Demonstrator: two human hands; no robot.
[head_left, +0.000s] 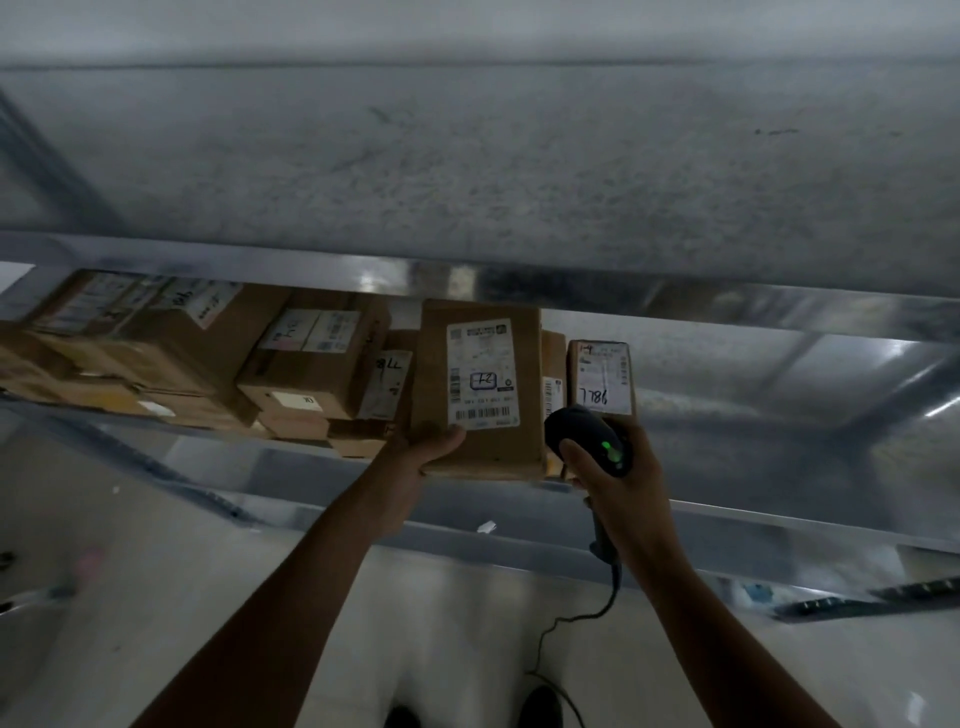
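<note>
My left hand (426, 451) grips the lower left corner of a flat brown cardboard parcel (524, 447), thumb on its front face just beside the white shipping label (482, 374). The parcel stands upright at the shelf's front edge. My right hand (618, 478) holds a black barcode scanner (589, 439) with a green light lit; its head points at the parcels. A black cable (576, 618) hangs from the scanner's handle toward the floor. Right behind the scanner stands a small box marked 7786 (602, 376).
A metal shelf (753, 525) runs across the view, with another shelf board (467, 171) above. Several labelled cardboard boxes (171, 358) are stacked on the shelf's left part. The shelf's right part shows bare metal. Pale floor and my shoes (540, 706) lie below.
</note>
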